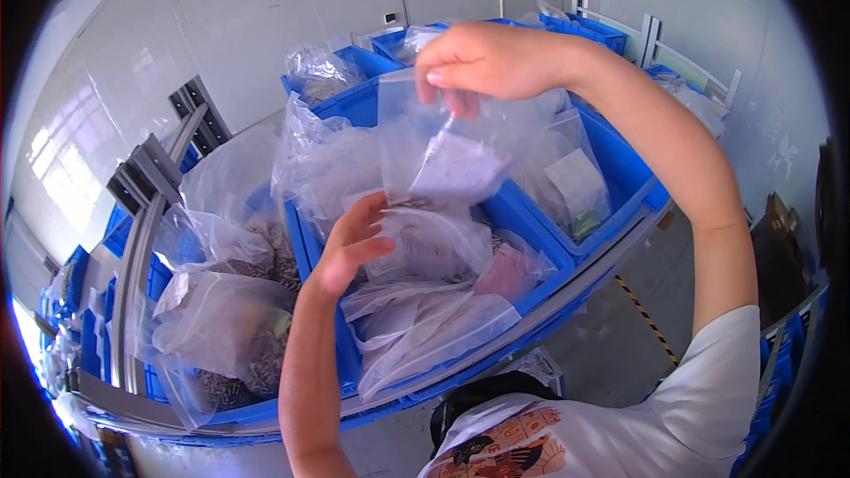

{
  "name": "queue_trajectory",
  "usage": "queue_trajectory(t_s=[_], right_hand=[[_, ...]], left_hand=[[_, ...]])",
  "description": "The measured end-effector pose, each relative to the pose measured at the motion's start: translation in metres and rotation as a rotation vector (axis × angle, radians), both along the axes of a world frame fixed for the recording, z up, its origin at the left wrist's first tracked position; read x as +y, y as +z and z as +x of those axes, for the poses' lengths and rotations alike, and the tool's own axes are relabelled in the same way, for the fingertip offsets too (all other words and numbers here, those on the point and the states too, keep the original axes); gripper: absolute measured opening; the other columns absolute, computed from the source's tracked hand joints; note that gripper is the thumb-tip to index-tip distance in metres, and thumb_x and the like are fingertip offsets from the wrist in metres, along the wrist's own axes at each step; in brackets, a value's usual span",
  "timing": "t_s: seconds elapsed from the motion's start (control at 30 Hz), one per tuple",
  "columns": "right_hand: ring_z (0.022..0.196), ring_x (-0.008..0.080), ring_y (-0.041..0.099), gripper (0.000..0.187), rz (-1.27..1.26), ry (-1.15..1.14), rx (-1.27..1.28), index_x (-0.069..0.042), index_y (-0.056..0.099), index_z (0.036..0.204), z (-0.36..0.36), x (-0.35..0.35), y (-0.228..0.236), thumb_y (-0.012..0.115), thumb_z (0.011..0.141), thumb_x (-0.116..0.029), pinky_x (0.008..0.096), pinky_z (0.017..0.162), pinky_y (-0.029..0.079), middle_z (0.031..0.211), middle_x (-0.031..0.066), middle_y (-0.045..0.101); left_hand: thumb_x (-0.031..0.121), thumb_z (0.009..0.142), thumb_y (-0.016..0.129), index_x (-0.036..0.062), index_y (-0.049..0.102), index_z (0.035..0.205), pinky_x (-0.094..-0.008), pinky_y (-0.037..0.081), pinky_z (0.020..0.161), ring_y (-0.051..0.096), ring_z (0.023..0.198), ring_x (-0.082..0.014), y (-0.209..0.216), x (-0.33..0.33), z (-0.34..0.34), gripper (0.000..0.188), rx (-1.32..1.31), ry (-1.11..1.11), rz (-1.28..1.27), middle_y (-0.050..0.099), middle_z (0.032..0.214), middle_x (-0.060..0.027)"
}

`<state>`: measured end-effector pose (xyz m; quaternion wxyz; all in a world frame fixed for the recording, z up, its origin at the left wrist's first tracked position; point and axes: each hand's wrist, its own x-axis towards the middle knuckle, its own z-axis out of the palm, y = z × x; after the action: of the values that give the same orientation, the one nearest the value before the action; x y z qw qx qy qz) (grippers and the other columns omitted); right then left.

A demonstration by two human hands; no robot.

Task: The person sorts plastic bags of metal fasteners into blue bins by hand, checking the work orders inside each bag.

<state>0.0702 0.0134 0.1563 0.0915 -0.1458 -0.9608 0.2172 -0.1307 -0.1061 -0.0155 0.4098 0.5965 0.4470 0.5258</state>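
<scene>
High over the middle blue bin [542, 279], my right hand [478, 62] pinches the top of a clear plastic bag [403, 124]. A white paper slip [460, 164] shows inside the hanging bag. My left hand [352, 243] is below and left of it, fingers apart and holding nothing. Its fingertips are close to the bag's lower edge; whether they touch it I cannot tell. Beneath both hands, the middle bin holds several clear bags [425, 323], one with a pink slip [506, 267].
Left of the middle bin, bags of small metal parts [252, 363] fill another bin. To the right, a blue bin [620, 159] holds a bag with a white label [575, 179]. More blue bins [354, 102] stand behind. A metal rail [142, 274] runs along the left.
</scene>
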Motion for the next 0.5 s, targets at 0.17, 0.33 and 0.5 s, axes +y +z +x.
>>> queue_trajectory(t_s=[0.17, 0.33, 0.5], right_hand=[[0.06, 0.0153, 0.055, 0.022, 0.283, -0.144, 0.124, -0.003, 0.056, 0.086, -0.029, -0.014, 0.009, 0.037, 0.084, -0.014, 0.0291, 0.058, 0.043, 0.064, 0.0057, 0.054], [0.072, 0.0247, 0.058, 0.02, 0.614, -0.119, 0.326, -0.004, 0.057, 0.087, -0.04, 0.004, -0.004, 0.04, 0.081, -0.012, 0.0367, 0.064, 0.044, 0.079, 0.0095, 0.061], [0.076, 0.0282, 0.058, 0.017, 0.766, -0.247, 0.256, -0.005, 0.056, 0.087, -0.042, -0.001, -0.005, 0.042, 0.08, -0.011, 0.0392, 0.066, 0.045, 0.082, 0.0113, 0.062]], left_hand=[[0.006, 0.076, 0.054, 0.0023, 0.05, 0.106, -0.0253, 0.038, 0.081, 0.05, 0.094, -0.0132, -0.011, 0.003, -0.009, 0.03, -0.132, -0.016, -0.002, 0.053, 0.103, -0.0068], [0.002, 0.076, 0.052, 0.0006, 0.049, 0.105, -0.0252, 0.04, 0.078, 0.054, 0.088, -0.0153, -0.013, 0.004, -0.001, 0.03, -0.333, -0.04, -0.08, 0.056, 0.097, -0.0075], [0.022, 0.079, 0.048, -0.0012, 0.047, 0.109, -0.0264, 0.04, 0.078, 0.056, 0.085, -0.02, -0.004, 0.0, 0.003, 0.038, -0.371, -0.266, 0.037, 0.055, 0.102, -0.0149]])
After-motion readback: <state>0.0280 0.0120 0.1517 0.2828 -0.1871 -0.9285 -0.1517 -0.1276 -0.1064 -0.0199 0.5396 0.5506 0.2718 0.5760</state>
